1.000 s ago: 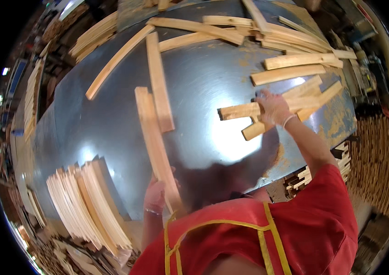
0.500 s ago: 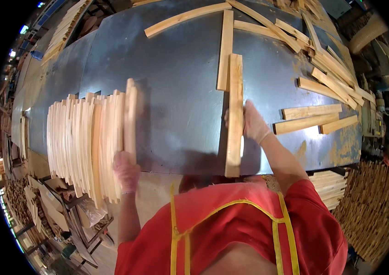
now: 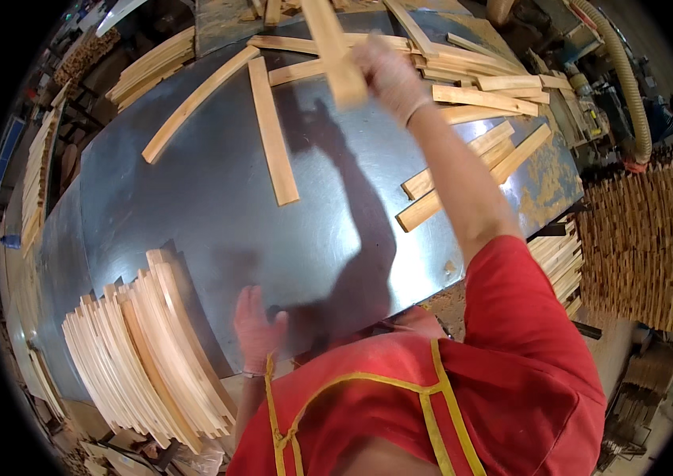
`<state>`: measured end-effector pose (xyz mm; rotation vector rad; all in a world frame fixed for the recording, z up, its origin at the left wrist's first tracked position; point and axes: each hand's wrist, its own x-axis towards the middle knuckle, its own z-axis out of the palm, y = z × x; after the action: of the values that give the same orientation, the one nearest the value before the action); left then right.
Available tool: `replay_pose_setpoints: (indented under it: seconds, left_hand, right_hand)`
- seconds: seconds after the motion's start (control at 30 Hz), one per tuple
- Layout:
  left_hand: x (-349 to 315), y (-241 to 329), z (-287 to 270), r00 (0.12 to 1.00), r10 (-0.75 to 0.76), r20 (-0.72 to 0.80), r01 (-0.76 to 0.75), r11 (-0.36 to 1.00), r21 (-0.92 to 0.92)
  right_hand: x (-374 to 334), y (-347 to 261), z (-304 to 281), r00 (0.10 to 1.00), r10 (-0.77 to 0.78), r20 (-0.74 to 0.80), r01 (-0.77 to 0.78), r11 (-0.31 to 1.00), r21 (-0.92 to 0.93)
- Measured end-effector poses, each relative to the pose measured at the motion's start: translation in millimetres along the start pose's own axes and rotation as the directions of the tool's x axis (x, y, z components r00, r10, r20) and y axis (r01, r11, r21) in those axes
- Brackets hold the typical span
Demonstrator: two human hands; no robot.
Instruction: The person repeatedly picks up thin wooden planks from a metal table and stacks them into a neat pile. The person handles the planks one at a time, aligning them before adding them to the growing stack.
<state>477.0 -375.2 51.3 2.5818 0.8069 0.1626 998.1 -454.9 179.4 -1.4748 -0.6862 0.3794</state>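
My right hand [image 3: 392,78], in a thin see-through glove, is stretched far over the table and grips a pale wooden slat [image 3: 330,51], raised above the metal tabletop [image 3: 217,206]. The slat is a little blurred. My left hand [image 3: 257,329], gloved too, is at the near table edge with nothing in it, its thumb apart from the fingers. Left of it, a row of curved wooden slats [image 3: 142,349] stands packed side by side, overhanging the near edge. A straight slat [image 3: 274,135] and a curved slat [image 3: 198,103] lie flat in mid-table.
More loose slats [image 3: 487,99] lie crisscrossed at the far right, and a few [image 3: 471,170] lie nearer. Tall stacks of wood [image 3: 642,242] stand beyond the table's right side. A ribbed hose [image 3: 626,71] hangs at the upper right. Another slat pile [image 3: 154,67] is at the far left.
My right hand has gone from the near middle to the far side, holding a slat up. My left hand has left the row of slats and moved right. The view has turned.
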Motion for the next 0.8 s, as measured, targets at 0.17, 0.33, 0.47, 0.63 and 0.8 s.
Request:
replay_pose_setpoints:
  seconds: [0.17, 0.33, 0.47, 0.63, 0.8]
  left_hand:
    - [59.6, 48.6, 18.0, 0.993, 0.114, -0.025, -0.113, 0.993, 0.028]
    - [177.8, 64.8, 48.9, 0.997, -0.001, -0.081, 0.006, 0.998, 0.067]
    - [262.2, 113.4, 45.2, 0.946, -0.320, 0.047, 0.317, 0.946, 0.064]
    - [250.0, 69.7, 54.3, 0.891, -0.333, 0.307, 0.453, 0.658, -0.601]
    - [134.0, 22.4, 21.4, 0.737, 0.170, 0.655, 0.670, -0.316, -0.672]
  right_hand:
    - [-43.1, 71.0, -148.5, 0.981, 0.116, 0.157, 0.097, 0.409, -0.907]
    - [-122.6, 124.2, -251.5, 0.766, 0.583, 0.269, 0.377, -0.069, -0.924]
    - [-101.3, 116.5, -240.0, 0.657, 0.728, 0.199, 0.468, -0.187, -0.864]
    - [-82.7, 99.5, -207.8, 0.435, 0.891, 0.132, 0.359, -0.037, -0.933]
    - [-85.5, 46.7, -58.6, 0.622, 0.666, 0.411, -0.126, 0.603, -0.787]
